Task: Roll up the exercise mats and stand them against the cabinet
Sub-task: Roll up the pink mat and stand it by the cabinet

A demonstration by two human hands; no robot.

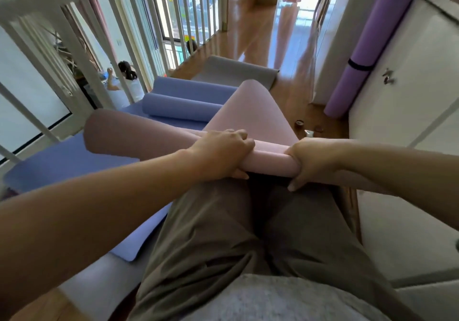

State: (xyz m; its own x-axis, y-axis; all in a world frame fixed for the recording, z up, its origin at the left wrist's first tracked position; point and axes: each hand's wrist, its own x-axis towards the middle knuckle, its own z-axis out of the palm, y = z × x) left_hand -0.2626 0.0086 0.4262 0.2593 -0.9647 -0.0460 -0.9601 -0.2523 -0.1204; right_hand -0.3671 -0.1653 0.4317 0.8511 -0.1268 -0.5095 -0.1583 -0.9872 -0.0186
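both hands grip pink mat — half-rolled

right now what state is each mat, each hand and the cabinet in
pink mat, part rolled, held by both hands
left hand, grips the pink roll
right hand, grips the roll's end
cabinet, door shut
purple mat, rolled, strapped, upright against cabinet
blue mat, part rolled, on floor
grey mat, unrolled, flat on floor
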